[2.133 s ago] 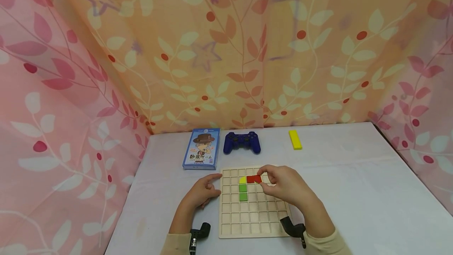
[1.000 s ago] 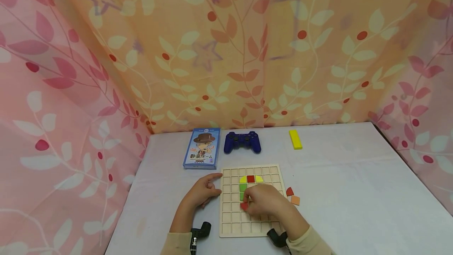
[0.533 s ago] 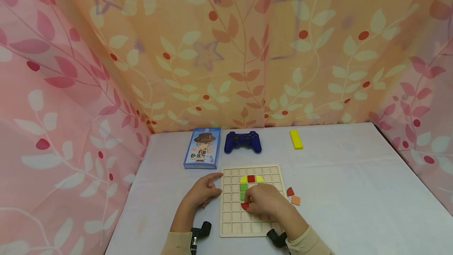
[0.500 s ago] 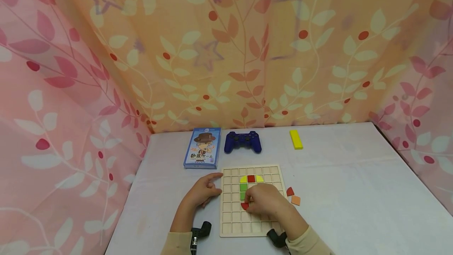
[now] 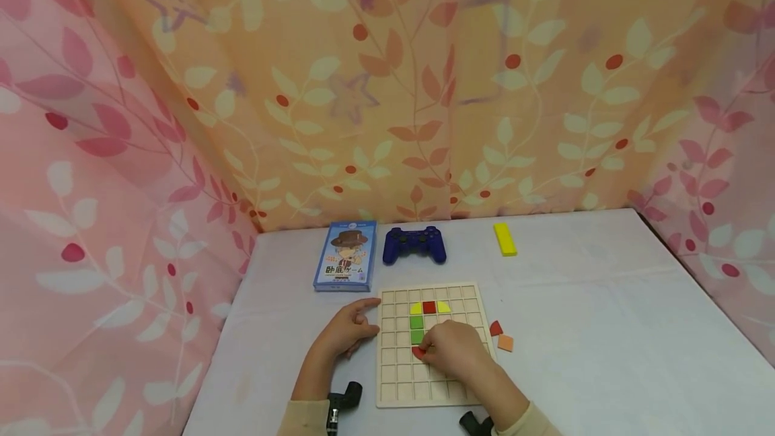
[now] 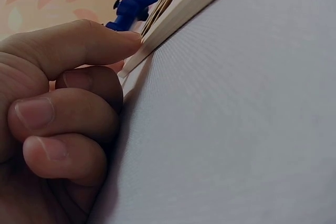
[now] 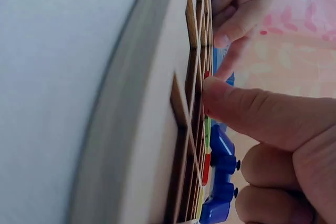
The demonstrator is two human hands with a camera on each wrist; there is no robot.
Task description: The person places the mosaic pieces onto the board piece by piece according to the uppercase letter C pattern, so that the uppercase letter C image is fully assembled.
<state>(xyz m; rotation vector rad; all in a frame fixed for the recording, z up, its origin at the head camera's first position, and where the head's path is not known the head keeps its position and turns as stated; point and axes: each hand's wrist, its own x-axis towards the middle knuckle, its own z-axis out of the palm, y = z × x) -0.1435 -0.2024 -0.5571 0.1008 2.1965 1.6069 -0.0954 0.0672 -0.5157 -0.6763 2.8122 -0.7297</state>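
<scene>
R hand (image 5: 457,350) pinches red pc (image 5: 417,352) on board (image 5: 403,373) & might bump lower green pc (image 5: 417,336) loose b/c it's so close.

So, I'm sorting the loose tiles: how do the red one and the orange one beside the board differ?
The red tile is fan-shaped; the orange tile is square. The orange tile lies nearer the camera than the red tile. Both lie beside the grid board.
</scene>
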